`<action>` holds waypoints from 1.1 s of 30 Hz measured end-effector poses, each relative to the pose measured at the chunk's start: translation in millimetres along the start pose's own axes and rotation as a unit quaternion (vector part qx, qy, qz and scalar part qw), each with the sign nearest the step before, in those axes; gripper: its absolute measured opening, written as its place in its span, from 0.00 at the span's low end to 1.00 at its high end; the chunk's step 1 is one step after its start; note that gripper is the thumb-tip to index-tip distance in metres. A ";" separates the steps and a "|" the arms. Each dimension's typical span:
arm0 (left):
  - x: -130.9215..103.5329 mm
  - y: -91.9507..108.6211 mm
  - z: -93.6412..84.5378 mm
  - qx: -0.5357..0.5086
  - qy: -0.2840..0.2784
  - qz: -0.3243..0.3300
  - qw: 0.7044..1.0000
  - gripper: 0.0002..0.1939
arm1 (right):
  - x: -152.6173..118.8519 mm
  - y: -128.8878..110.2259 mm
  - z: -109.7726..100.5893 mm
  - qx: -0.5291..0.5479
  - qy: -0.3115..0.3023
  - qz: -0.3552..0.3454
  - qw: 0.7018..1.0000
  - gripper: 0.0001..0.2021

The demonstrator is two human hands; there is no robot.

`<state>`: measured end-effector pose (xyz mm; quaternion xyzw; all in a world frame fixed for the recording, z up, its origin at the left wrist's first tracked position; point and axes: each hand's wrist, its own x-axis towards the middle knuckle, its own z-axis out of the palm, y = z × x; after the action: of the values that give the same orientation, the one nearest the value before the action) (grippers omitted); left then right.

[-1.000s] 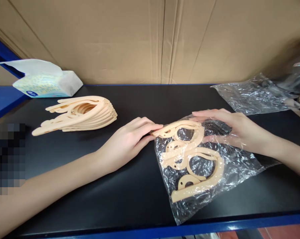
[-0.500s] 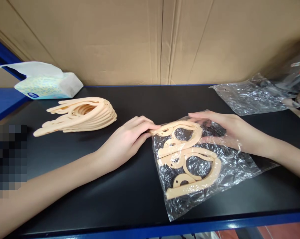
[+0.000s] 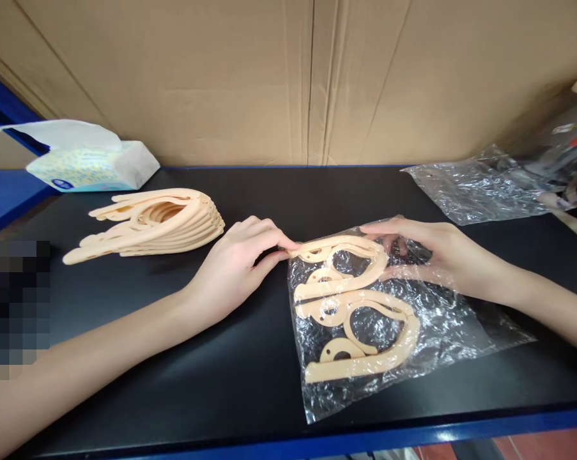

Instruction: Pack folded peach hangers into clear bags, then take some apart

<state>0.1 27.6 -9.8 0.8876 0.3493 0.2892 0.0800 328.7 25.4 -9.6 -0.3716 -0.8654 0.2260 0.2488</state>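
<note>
A clear bag [image 3: 446, 326] is laid on the black table [image 3: 197, 390], right of the middle and near the front edge. In it, tan folded hangers [image 3: 365, 368] can be seen through the plastic, with their round ends turned to the right. The near left corner of the bag is pointed toward the front edge.

The far left corner of the bag is pinched by the left hand [image 3: 233, 268], with the thumb and first finger pressed together on it. The bag is touched at its far right side by the right hand [image 3: 453, 255]. There, the thumb and fingers are held apart, and part of that hand is seen through the plastic. How tightly the bag is gripped by it cannot be told.

To the left, a pile [image 3: 192, 236] of the same tan hangers is set on the table, near the left hand but not touched by it. A tissue pack [image 3: 87, 165] is placed just behind the pile. At the far right, an other bag [image 3: 465, 191] is laid flat. The back is closed off by cardboard [image 3: 221, 83].
</note>
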 end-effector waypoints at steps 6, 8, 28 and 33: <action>1.5 1.6 -0.7 -0.018 -0.005 -0.005 1.000 0.08 | 0.6 2.5 -0.6 -0.009 0.006 0.001 1.000 0.30; 0.8 1.6 -0.4 -0.023 -0.009 -0.005 1.000 0.09 | 0.4 3.2 -0.8 -0.017 0.004 0.002 1.000 0.30; -1.3 13.9 -3.2 0.138 -0.017 0.087 0.986 0.15 | -4.7 1.4 -1.2 -0.084 -0.016 -0.033 0.996 0.31; 10.2 24.6 -41.4 0.153 -0.035 0.041 0.987 0.19 | -6.0 -6.7 -8.4 -0.111 -0.032 -0.032 0.993 0.31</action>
<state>-3.4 13.6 37.3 0.9126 0.3498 0.2041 -0.0568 333.8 18.4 -0.8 -0.3619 -0.9041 0.1324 0.1848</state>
